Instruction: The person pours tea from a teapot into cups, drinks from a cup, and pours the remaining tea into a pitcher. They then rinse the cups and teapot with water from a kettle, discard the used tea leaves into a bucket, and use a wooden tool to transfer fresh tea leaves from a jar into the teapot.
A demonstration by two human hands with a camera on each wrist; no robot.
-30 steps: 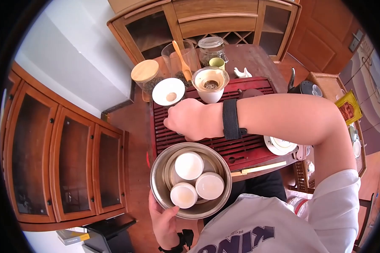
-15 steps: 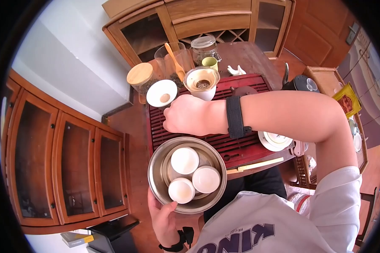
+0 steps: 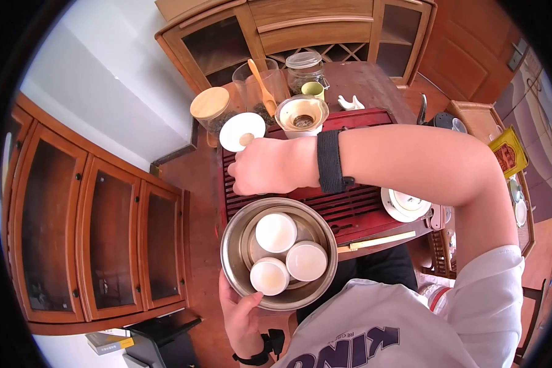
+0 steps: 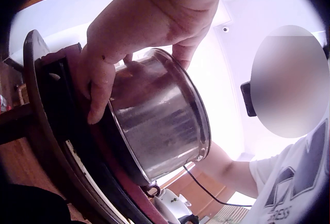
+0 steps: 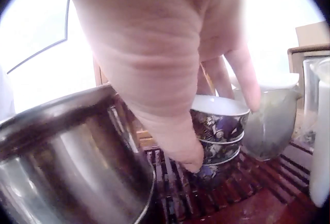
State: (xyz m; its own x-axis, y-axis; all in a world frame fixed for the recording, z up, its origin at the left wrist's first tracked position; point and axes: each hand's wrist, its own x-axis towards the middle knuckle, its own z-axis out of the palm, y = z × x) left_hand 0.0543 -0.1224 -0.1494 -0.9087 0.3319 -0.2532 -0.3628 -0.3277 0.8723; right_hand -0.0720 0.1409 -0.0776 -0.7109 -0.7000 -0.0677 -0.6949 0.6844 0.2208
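My left hand (image 3: 242,322) holds a round stainless steel pot (image 3: 233,273) by its left side, the thumb near the rim. Inside the pot sit three round white cups (image 3: 276,233). In the left wrist view, the fingers (image 4: 100,92) spread along the pot's outer wall. My right hand (image 3: 267,168) reaches across the red slatted tea tray (image 3: 356,218). Seen from the right wrist, its thumb and fingers grip a stack of dark patterned cups (image 5: 219,136) with white insides. The stack is hidden under the hand in the head view.
A white bowl (image 3: 242,132) and a white cup with a filter (image 3: 302,116) stand behind the right hand. Glass jars (image 3: 211,110) line the table's far left. White saucers (image 3: 405,205) lie at the tray's right, a light stick (image 3: 380,241) at its front edge.
My right hand has shifted slightly over the left part of the tray, its fingers now farther left. The left hand keeps the pot in nearly the same place. The head view has swayed a little.
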